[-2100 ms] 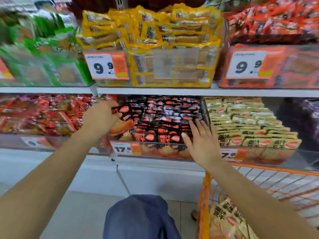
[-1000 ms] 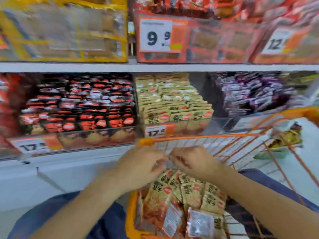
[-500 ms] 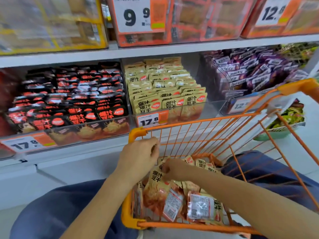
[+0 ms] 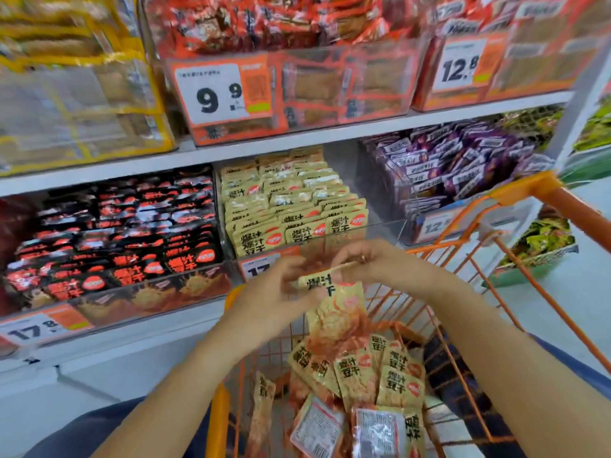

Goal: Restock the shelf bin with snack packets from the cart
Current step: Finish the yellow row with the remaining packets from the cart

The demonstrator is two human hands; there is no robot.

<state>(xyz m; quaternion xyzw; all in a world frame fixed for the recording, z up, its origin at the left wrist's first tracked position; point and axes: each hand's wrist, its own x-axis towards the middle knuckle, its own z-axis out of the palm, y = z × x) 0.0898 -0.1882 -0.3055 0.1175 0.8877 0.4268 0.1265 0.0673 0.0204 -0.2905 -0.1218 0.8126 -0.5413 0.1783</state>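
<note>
Both hands have risen from the orange cart; I see my left hand and right hand pinching one tan snack packet.

The cart is orange wire. Inside it lie tan snack packets with black characters and red marks; left of it, the shelf's black packets carry red print, and behind it are purple packets.

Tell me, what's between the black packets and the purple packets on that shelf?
In the head view, a bin of tan packets sits between the black packets and the purple packets.
</note>
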